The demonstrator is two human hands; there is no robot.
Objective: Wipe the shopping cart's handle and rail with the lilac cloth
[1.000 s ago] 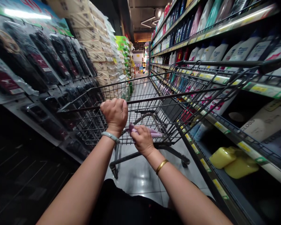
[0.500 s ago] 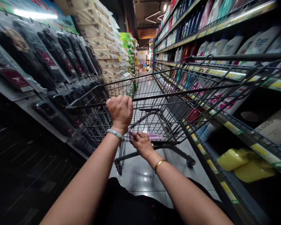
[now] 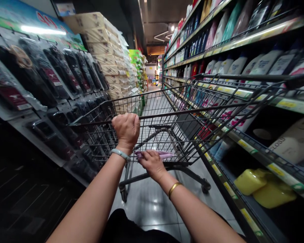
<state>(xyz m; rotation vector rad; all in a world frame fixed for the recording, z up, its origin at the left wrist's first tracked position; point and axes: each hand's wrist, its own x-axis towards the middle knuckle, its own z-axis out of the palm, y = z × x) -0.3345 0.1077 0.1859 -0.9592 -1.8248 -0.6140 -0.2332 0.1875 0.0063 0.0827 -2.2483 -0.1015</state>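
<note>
Head view: shopping cart (image 3: 161, 127), 12 o'clock; my left hand (image 3: 126, 131), 11 o'clock, fingers curled round its top rail (image 3: 192, 111); my right hand (image 3: 153, 164), 12 o'clock, pinching purple cloth (image 3: 166, 155) near lower frame (image 3: 179, 164). Done versus left: cannot tell.

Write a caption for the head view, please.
Left hand grips a shopping cart, right hand holds a purple cloth.
</note>
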